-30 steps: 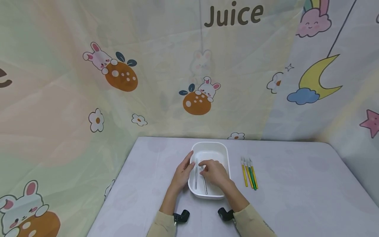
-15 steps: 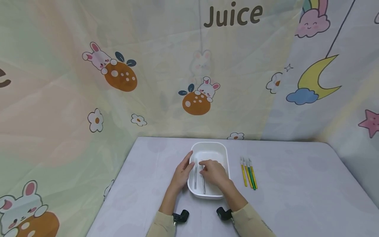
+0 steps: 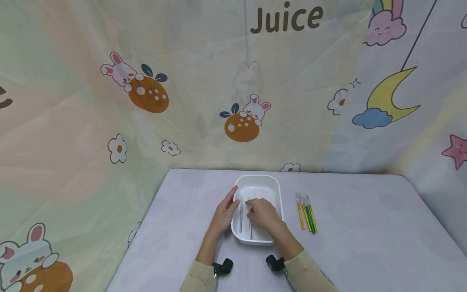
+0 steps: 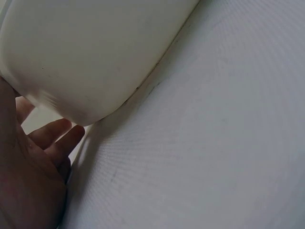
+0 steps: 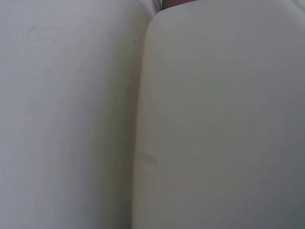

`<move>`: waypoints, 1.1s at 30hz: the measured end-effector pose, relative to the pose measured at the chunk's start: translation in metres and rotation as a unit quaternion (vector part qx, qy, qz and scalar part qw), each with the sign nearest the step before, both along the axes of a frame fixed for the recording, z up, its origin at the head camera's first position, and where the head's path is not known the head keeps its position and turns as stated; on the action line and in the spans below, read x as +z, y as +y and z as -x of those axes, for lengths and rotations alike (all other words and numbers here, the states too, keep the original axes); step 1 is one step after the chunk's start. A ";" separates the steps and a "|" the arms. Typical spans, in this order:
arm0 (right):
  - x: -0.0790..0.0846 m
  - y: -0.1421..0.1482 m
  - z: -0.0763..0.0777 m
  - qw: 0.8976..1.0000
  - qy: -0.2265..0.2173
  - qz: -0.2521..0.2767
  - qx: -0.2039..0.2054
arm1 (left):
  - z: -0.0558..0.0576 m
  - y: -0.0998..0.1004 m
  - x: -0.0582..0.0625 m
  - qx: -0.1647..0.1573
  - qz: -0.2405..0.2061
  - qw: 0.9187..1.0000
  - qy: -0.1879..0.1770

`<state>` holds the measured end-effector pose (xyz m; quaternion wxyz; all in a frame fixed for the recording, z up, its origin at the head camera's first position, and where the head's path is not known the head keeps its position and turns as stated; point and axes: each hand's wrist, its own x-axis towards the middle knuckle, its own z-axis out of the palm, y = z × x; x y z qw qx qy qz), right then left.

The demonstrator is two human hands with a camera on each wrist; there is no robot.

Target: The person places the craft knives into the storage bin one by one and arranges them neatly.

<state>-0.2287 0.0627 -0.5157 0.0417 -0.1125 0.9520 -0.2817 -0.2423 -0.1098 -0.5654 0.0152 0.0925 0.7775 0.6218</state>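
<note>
A white rectangular tray (image 3: 260, 185) stands on the table in the head view. My left hand (image 3: 221, 215) holds its left side, thumb over the rim and other fingers along the outer wall; the left wrist view shows those fingers (image 4: 62, 138) against the tray's corner. Inside the tray my right hand (image 3: 265, 213) pinches a slim silver rod (image 3: 250, 231) between thumb and index finger, which hide its upper end. To the left of it lies a second slim silver rod (image 3: 240, 221), roughly parallel. Only the tray's outer wall (image 5: 214, 119) fills the right wrist view.
Right of the tray, several slim pen-like tools (image 3: 307, 213) with yellow or green handles and pale tips lie side by side on the pale table (image 3: 365, 227). A printed cloth wall (image 3: 197, 121) rises behind the table and along its sides.
The pinched rod's lower end has swung slightly left, so it now lies nearly parallel to the other rod. The left hand and the tray stay in place.
</note>
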 end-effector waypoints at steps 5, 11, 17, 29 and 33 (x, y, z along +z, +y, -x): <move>0.000 0.000 0.001 1.000 -0.007 0.004 0.006 | 0.000 0.000 0.000 0.003 0.002 1.000 -0.004; -0.001 -0.001 0.002 1.000 -0.009 0.000 0.006 | -0.001 0.000 0.001 -0.004 -0.007 1.000 0.004; -0.002 0.000 0.002 1.000 -0.008 -0.002 0.000 | -0.001 0.000 0.002 -0.003 -0.004 1.000 0.005; 0.000 0.003 0.002 0.999 0.034 0.009 -0.025 | 0.001 0.000 -0.001 -0.005 -0.013 1.000 0.015; 0.002 0.005 0.001 0.997 0.062 0.016 -0.032 | 0.002 0.000 0.000 -0.003 -0.011 1.000 0.022</move>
